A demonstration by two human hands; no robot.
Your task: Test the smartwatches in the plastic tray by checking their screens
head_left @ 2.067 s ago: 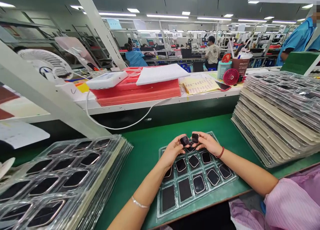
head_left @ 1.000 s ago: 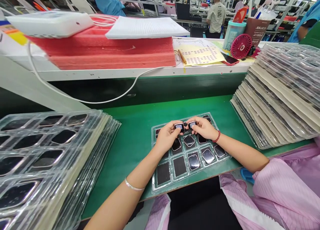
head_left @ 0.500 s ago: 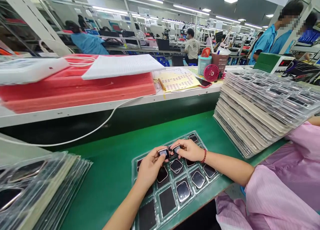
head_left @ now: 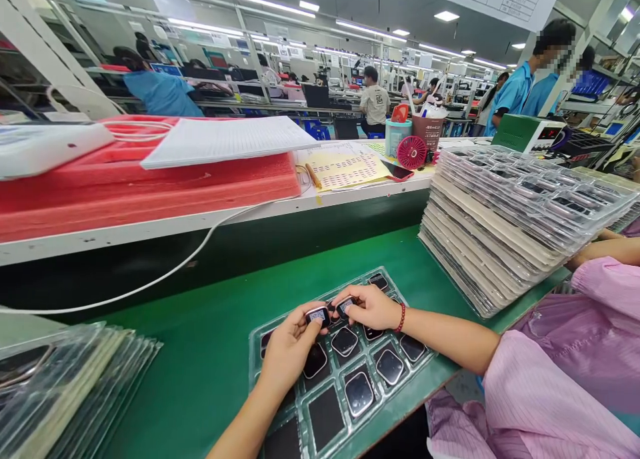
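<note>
My left hand (head_left: 286, 347) pinches a small square smartwatch body (head_left: 317, 317), its lit face showing a QR-like pattern, thumb on the near edge. Close beside it, my right hand (head_left: 373, 307), with a red bead bracelet at the wrist, grips a second smartwatch body (head_left: 346, 306) that shows a similar pattern. Both hands are over a clear plastic tray (head_left: 299, 406) on the green bench. Dark square watches, such as this one (head_left: 359, 394), sit in several of its compartments. One near compartment (head_left: 326, 418) shows only a dark flat bottom. My hands hide part of the tray.
A tall stack of filled trays (head_left: 500, 246) stands at the right, beside a person's pink sleeve (head_left: 607, 272). More trays (head_left: 90, 392) are stacked at the left. Behind runs a white shelf with red foam (head_left: 240, 186), papers (head_left: 230, 139) and a hanging white cable (head_left: 200, 249).
The view has swung slightly right and up, so the tray and hands appear a little farther left. Both hands keep hold of the smartwatch bodies in nearly the same pose.
</note>
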